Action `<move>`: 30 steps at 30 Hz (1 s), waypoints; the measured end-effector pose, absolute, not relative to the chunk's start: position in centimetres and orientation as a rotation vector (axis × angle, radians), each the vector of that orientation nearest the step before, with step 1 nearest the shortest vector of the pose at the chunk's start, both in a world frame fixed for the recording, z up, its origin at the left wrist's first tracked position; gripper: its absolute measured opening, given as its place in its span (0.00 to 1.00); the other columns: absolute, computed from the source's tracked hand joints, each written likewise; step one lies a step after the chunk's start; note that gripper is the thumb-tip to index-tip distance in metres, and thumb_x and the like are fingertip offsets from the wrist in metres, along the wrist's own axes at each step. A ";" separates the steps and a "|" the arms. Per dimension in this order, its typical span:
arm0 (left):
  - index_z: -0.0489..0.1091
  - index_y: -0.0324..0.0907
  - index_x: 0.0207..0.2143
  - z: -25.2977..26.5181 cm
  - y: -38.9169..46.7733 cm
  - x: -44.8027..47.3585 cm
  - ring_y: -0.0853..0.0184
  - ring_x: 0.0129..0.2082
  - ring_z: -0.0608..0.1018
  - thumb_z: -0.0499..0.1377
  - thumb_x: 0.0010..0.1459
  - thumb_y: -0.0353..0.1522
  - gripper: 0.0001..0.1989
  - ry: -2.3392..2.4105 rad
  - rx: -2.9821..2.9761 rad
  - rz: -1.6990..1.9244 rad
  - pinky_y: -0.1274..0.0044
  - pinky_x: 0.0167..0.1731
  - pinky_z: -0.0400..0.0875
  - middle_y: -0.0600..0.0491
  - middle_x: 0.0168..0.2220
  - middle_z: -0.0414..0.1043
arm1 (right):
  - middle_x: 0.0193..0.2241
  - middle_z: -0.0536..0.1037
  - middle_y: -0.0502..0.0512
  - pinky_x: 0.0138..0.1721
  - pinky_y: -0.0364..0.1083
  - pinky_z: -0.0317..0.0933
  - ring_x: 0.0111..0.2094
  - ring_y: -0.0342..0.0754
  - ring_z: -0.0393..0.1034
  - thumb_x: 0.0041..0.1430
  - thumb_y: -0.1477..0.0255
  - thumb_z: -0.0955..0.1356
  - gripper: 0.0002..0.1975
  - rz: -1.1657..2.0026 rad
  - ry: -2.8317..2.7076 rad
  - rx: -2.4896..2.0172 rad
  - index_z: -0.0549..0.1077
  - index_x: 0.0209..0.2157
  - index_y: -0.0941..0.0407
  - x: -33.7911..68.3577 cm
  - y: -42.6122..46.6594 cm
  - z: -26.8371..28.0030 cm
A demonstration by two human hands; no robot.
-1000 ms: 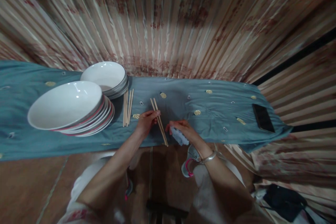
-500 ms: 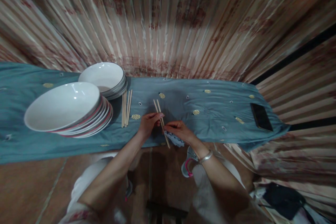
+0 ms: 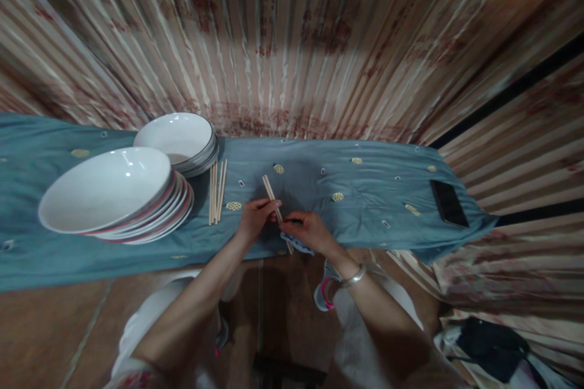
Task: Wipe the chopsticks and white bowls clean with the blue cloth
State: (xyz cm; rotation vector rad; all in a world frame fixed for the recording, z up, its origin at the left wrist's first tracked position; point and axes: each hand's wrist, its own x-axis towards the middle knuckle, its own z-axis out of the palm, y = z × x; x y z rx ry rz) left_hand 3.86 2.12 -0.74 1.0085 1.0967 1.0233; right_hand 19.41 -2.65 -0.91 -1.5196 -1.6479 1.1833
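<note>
A pair of pale chopsticks (image 3: pixel 269 187) slants between my hands above the cloth-covered table. My left hand (image 3: pixel 257 219) is closed on them, its thumb lying across the sticks. Against their lower part my right hand (image 3: pixel 311 231) pinches a bluish cloth (image 3: pixel 298 244), which hangs below the fingers and partly covers the sticks. Left of my left hand, several more chopsticks (image 3: pixel 218 191) lie on the tablecloth in two small groups, roughly parallel.
A stack of large white bowls (image 3: pixel 107 191) with red rims stands at the left, a smaller bowl stack (image 3: pixel 176 137) behind it. A dark phone (image 3: pixel 449 203) lies near the right end of the teal tablecloth (image 3: pixel 365 182). Pleated curtains (image 3: pixel 283 42) hang behind.
The held chopsticks' upper ends have come closer together. My right hand and the cloth have shifted slightly along the sticks. The whole view has moved a little.
</note>
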 end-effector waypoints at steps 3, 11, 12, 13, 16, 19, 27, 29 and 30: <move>0.73 0.41 0.14 -1.3 2.6 4.1 0.74 0.16 0.65 0.70 0.35 0.43 0.16 1.107 0.986 1.057 0.80 0.19 0.61 0.57 0.14 0.66 | 0.30 0.80 0.51 0.33 0.41 0.57 0.30 0.44 0.71 0.57 0.64 0.69 0.09 0.860 -1.768 -1.684 0.78 0.34 0.54 18.8 -3.2 -0.3; 0.75 0.40 0.17 -2.0 3.1 5.2 0.74 0.17 0.68 0.71 0.33 0.44 0.17 1.116 0.909 1.097 0.80 0.21 0.64 0.56 0.16 0.69 | 0.34 0.80 0.57 0.35 0.41 0.57 0.37 0.47 0.75 0.63 0.70 0.65 0.07 0.346 -2.074 -1.933 0.74 0.35 0.56 17.6 -3.6 1.1; 0.75 0.40 0.18 -2.0 3.1 5.4 0.74 0.18 0.68 0.71 0.32 0.44 0.17 1.112 0.900 1.100 0.80 0.21 0.64 0.56 0.16 0.69 | 0.34 0.80 0.58 0.34 0.41 0.57 0.37 0.47 0.75 0.63 0.70 0.65 0.07 0.308 -2.092 -1.943 0.74 0.35 0.56 17.5 -3.5 1.1; 0.75 0.40 0.18 -2.0 3.1 5.5 0.74 0.18 0.68 0.71 0.31 0.45 0.18 1.106 0.889 1.101 0.80 0.21 0.64 0.56 0.16 0.69 | 0.34 0.80 0.58 0.34 0.42 0.57 0.37 0.47 0.75 0.64 0.71 0.64 0.08 0.273 -2.108 -1.949 0.74 0.34 0.57 17.5 -3.5 1.1; 0.75 0.39 0.18 -1.9 3.2 6.0 0.75 0.17 0.67 0.72 0.29 0.45 0.20 1.097 0.855 1.101 0.81 0.20 0.63 0.57 0.16 0.68 | 0.34 0.79 0.61 0.34 0.42 0.58 0.37 0.49 0.74 0.64 0.73 0.63 0.08 0.183 -2.142 -1.948 0.74 0.35 0.58 17.4 -3.3 0.9; 0.75 0.39 0.18 -1.9 3.4 6.3 0.75 0.17 0.68 0.72 0.28 0.45 0.20 1.090 0.837 1.086 0.81 0.20 0.64 0.57 0.16 0.69 | 0.34 0.79 0.62 0.34 0.43 0.59 0.36 0.50 0.74 0.63 0.73 0.62 0.09 0.141 -2.150 -1.951 0.74 0.36 0.59 17.4 -3.2 0.8; 0.74 0.39 0.19 -1.7 3.6 7.0 0.75 0.17 0.69 0.73 0.29 0.43 0.19 1.046 0.816 1.063 0.81 0.21 0.66 0.56 0.17 0.70 | 0.34 0.81 0.60 0.34 0.42 0.58 0.36 0.49 0.75 0.61 0.72 0.64 0.09 0.362 -2.006 -1.970 0.77 0.36 0.58 18.8 -2.8 1.1; 0.75 0.39 0.20 -1.5 3.6 7.1 0.75 0.17 0.69 0.73 0.29 0.42 0.19 1.035 0.806 1.046 0.81 0.21 0.65 0.56 0.17 0.71 | 0.33 0.82 0.56 0.34 0.42 0.59 0.35 0.48 0.76 0.61 0.70 0.66 0.09 0.574 -1.906 -1.921 0.78 0.36 0.56 19.6 -2.4 1.2; 0.76 0.38 0.20 -1.4 3.7 7.1 0.76 0.17 0.69 0.73 0.29 0.42 0.19 1.029 0.804 1.035 0.81 0.20 0.65 0.56 0.17 0.71 | 0.33 0.82 0.55 0.34 0.42 0.59 0.34 0.48 0.76 0.60 0.70 0.66 0.09 0.697 -1.856 -1.887 0.79 0.36 0.55 20.1 -2.1 1.3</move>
